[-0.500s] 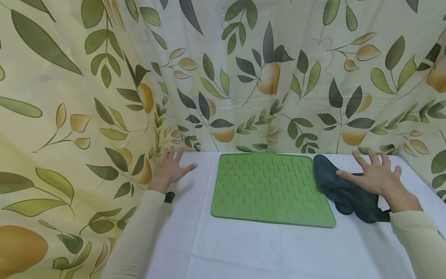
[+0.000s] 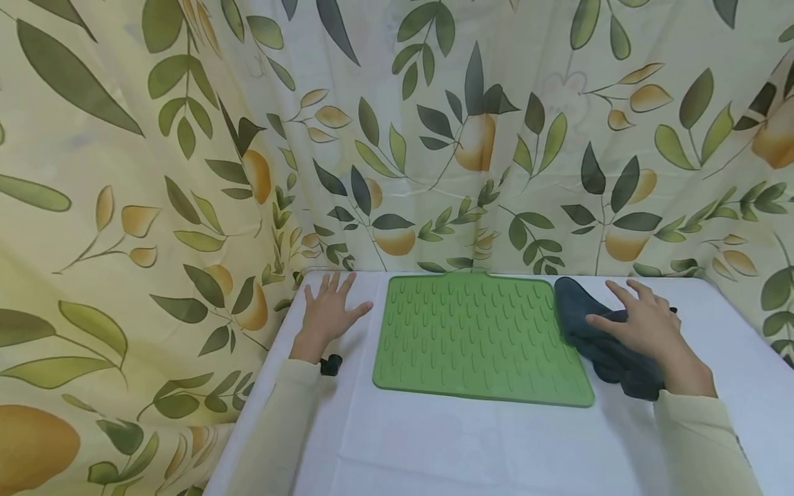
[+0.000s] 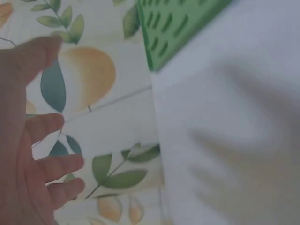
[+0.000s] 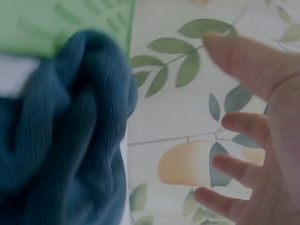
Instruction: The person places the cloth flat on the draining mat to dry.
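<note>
Two shifts since the earlier frame — I see the left hand point(image 2: 325, 315) closer to the ridged green rectangular mat point(image 2: 474, 337), the right hand point(image 2: 653, 329) farther inward above the crumpled dark-blue fabric point(image 2: 579, 318) — fingers spread on both.

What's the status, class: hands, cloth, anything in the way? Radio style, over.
Left hand open, empty, left of green mat. Right hand open, empty, over dark blue cloth. Cloth crumpled at mat's right edge. Nothing seen between right hand and cloth.

Diffuse light casts soft shadows point(image 3: 218, 143) on the tabletop point(image 2: 434, 441); wrist views look dimmer.
</note>
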`<move>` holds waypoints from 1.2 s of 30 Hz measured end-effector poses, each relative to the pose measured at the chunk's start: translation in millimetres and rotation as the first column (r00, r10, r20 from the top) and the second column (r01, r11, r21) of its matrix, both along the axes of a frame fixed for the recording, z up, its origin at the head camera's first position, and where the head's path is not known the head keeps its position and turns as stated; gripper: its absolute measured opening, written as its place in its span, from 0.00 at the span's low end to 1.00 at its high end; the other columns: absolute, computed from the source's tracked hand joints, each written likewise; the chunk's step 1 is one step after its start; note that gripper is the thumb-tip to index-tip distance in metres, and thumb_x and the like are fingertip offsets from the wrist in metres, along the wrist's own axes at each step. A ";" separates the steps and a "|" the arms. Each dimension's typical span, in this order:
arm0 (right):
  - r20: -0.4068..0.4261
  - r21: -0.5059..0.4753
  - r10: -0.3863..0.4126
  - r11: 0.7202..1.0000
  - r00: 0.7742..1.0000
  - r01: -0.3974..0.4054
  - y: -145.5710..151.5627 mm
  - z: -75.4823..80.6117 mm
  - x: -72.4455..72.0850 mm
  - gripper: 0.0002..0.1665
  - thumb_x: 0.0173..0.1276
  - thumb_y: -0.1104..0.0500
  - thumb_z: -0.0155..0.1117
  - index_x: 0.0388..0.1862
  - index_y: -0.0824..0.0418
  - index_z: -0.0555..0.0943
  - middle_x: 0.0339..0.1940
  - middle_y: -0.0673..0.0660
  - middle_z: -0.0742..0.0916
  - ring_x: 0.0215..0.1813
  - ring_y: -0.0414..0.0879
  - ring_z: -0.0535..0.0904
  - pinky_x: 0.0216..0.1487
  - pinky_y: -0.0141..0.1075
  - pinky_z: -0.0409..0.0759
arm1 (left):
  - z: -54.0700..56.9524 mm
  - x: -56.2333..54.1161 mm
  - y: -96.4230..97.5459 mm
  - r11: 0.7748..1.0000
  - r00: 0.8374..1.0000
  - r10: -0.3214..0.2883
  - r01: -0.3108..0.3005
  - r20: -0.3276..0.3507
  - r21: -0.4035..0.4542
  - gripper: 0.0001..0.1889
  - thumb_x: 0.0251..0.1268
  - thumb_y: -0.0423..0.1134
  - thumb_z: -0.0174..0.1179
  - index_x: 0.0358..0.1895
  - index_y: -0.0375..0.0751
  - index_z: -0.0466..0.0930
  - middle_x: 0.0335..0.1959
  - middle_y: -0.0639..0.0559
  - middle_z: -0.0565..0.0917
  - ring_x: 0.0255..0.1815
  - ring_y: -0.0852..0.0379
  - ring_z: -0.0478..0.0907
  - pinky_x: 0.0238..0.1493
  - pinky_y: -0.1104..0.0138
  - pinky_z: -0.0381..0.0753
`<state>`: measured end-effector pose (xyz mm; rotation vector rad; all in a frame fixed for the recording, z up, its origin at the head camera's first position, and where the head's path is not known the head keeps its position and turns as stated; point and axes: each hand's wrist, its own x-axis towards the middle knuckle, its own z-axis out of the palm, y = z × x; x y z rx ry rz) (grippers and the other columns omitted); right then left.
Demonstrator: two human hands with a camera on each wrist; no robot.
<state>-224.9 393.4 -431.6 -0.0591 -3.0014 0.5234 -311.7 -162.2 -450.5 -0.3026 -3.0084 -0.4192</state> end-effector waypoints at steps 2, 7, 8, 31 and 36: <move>-0.011 -0.032 -0.019 0.999 1.000 0.018 -4.1 -3.2 1.1 0.55 0.72 0.32 0.59 0.82 0.65 0.52 0.76 0.83 0.54 0.66 0.92 0.53 0.54 0.81 0.56 | -5.9 1.9 9.5 0.999 1.000 -0.002 0.003 -0.019 0.032 0.41 0.71 0.69 0.53 0.80 0.51 0.60 0.80 0.40 0.63 0.83 0.38 0.54 0.77 0.31 0.43; 0.009 -0.120 -0.074 0.990 0.997 0.075 -12.6 -14.8 3.4 0.52 0.73 0.33 0.58 0.80 0.66 0.57 0.74 0.84 0.56 0.67 0.91 0.53 0.57 0.81 0.56 | -25.6 5.0 28.7 0.993 0.998 0.022 -0.015 -0.056 0.116 0.30 0.70 0.58 0.62 0.68 0.45 0.77 0.64 0.42 0.82 0.66 0.41 0.77 0.67 0.41 0.72; 0.021 -0.136 -0.083 0.987 0.996 0.085 -13.9 -17.8 3.1 0.51 0.73 0.33 0.58 0.80 0.66 0.57 0.74 0.84 0.56 0.68 0.91 0.52 0.58 0.81 0.55 | -29.5 5.3 31.0 0.990 0.998 0.034 -0.028 -0.047 0.137 0.28 0.70 0.56 0.63 0.66 0.45 0.79 0.59 0.43 0.85 0.61 0.42 0.81 0.62 0.45 0.77; 0.128 -0.132 -0.143 0.978 0.981 0.160 -0.6 -69.7 9.6 0.50 0.63 0.44 0.72 0.75 0.69 0.63 0.69 0.84 0.59 0.64 0.82 0.54 0.54 0.73 0.59 | -62.3 7.0 48.6 0.940 0.977 0.026 -0.096 0.212 0.329 0.17 0.67 0.40 0.65 0.56 0.38 0.85 0.29 0.50 0.85 0.28 0.56 0.78 0.30 0.65 0.75; 0.102 -0.130 -0.134 0.981 0.986 0.146 -0.4 -71.8 7.7 0.44 0.65 0.47 0.71 0.72 0.69 0.67 0.67 0.82 0.63 0.59 0.79 0.58 0.49 0.70 0.65 | -63.4 4.6 47.3 0.942 0.977 0.026 -0.094 0.212 0.321 0.17 0.66 0.39 0.66 0.56 0.38 0.85 0.32 0.50 0.87 0.30 0.57 0.80 0.34 0.65 0.78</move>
